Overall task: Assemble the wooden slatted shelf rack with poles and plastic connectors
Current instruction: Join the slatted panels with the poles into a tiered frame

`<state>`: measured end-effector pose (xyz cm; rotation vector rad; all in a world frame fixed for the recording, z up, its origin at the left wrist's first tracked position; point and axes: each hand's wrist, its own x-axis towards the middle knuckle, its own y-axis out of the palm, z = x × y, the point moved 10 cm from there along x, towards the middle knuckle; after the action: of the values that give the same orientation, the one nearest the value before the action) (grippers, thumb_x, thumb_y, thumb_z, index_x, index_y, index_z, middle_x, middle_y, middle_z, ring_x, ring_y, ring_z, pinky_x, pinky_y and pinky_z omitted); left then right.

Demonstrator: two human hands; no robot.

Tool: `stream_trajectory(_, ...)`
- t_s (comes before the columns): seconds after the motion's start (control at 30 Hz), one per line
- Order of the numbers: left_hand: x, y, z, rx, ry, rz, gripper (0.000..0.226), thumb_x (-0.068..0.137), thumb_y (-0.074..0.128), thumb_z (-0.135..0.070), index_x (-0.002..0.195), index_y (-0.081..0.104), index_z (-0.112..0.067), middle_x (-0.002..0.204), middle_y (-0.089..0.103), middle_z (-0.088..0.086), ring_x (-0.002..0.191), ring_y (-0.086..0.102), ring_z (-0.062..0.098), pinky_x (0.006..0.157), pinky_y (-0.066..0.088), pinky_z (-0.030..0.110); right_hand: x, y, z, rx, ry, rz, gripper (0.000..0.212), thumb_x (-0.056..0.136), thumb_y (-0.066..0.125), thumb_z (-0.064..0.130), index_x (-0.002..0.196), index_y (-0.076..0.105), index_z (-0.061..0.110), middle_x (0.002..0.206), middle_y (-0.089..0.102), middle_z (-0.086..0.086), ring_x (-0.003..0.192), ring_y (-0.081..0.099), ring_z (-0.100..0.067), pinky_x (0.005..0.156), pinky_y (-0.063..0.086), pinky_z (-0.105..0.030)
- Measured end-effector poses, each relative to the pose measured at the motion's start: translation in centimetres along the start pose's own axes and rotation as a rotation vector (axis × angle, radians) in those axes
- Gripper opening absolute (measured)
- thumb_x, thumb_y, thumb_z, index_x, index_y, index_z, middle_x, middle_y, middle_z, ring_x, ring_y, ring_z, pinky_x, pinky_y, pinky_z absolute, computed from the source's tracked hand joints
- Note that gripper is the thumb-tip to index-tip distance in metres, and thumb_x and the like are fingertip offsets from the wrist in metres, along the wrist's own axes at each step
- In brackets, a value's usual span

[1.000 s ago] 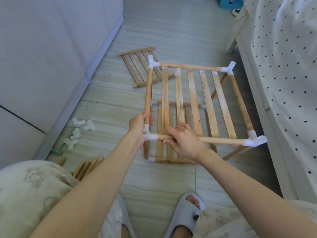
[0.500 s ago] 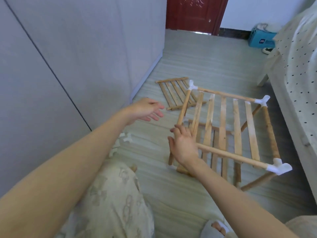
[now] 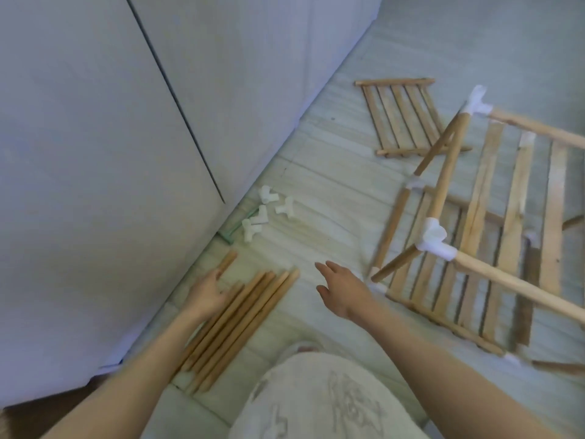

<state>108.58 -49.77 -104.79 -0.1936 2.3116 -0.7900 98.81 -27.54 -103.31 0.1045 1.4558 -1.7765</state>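
The part-built rack [image 3: 493, 258] stands on the floor at the right, two slatted levels joined by poles and white plastic connectors [image 3: 434, 237]. A bundle of loose wooden poles [image 3: 240, 324] lies on the floor at the lower left. My left hand [image 3: 207, 293] rests open on the far end of that bundle, fingers touching a pole. My right hand [image 3: 342, 288] hovers open over the floor between the poles and the rack, holding nothing. Several loose white connectors [image 3: 262, 217] lie near the wall. A spare slatted panel [image 3: 405, 117] lies flat behind the rack.
A grey wall or cabinet front [image 3: 126, 153] runs along the left, close to the poles. A small green strip [image 3: 240, 226] lies by the connectors. My knee in patterned cloth [image 3: 323, 400] fills the bottom middle.
The view has swung left and down. Both hands have left the rack; my left hand has dropped onto the loose poles and my right hand has moved left off the rack's front pole.
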Motion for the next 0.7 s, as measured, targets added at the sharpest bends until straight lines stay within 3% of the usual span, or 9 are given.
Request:
stream_trajectory(0.07,0.8,1.0,2.7,0.142,-0.035,-0.006,0.069,0.091,0.056,-0.037,0.149,0.019,-0.029,0.145,0.035,0.002,0.132,0.035,0.025,0.108,0.033,0.042,1.4,3.1,-1.7,0.022,0.058,0.094,0.054,0.1,0.037,0.026,0.149,0.016,0.02,0.156,0.018,-0.007,0.14,0.022,-0.029,0.109,0.028,-0.04)
stream_trajectory(0.17,1.8,2.3,6.9,0.428,-0.192,0.016,0.096,0.085,0.059,-0.051,0.15,-0.002,-0.015,0.156,0.005,0.011,0.141,0.012,0.031,0.11,0.026,0.051,2.8,6.6,-3.9,-0.011,0.1,0.186,0.058,0.1,0.035,0.025,0.151,0.006,0.025,0.159,-0.002,-0.005,0.145,0.003,-0.026,0.115,0.02,-0.042)
stream_trajectory(0.27,2.4,3.3,8.8,0.478,-0.258,0.062,0.113,0.077,0.056,-0.067,0.148,-0.015,-0.016,0.157,-0.012,0.008,0.144,0.001,0.031,0.109,0.015,0.058,3.0,9.3,-5.6,-0.053,0.132,0.254,0.065,0.1,0.038,0.025,0.15,-0.002,0.027,0.157,-0.018,-0.004,0.145,-0.01,-0.028,0.117,0.014,-0.043)
stream_trajectory(0.43,3.2,4.5,8.3,0.542,-0.226,0.031,0.113,0.076,0.056,-0.069,0.149,-0.01,-0.013,0.155,-0.001,0.01,0.14,0.009,0.034,0.109,0.017,0.057,3.1,11.0,-6.0,-0.056,0.135,0.322,0.072,0.098,0.041,0.034,0.15,-0.009,0.024,0.153,-0.029,-0.005,0.142,-0.021,-0.03,0.118,0.009,-0.043)
stream_trajectory(0.57,3.5,5.0,6.2,0.617,-0.127,-0.045,0.099,0.083,0.059,-0.051,0.149,-0.004,-0.012,0.149,0.013,0.013,0.134,0.02,0.033,0.106,0.03,0.051,3.3,10.7,-6.1,-0.026,0.14,0.38,0.069,0.1,0.038,0.033,0.15,-0.009,0.025,0.153,-0.03,-0.003,0.142,-0.021,-0.028,0.117,0.012,-0.039)
stream_trajectory(0.7,4.0,4.7,5.3,0.627,-0.16,-0.066,0.102,0.079,0.068,-0.044,0.147,0.0,-0.011,0.142,0.022,0.015,0.129,0.027,0.032,0.099,0.037,0.047,3.3,10.9,-6.0,-0.011,0.143,0.401,0.069,0.1,0.037,0.033,0.149,-0.011,0.025,0.152,-0.032,-0.002,0.142,-0.024,-0.027,0.116,0.013,-0.039)
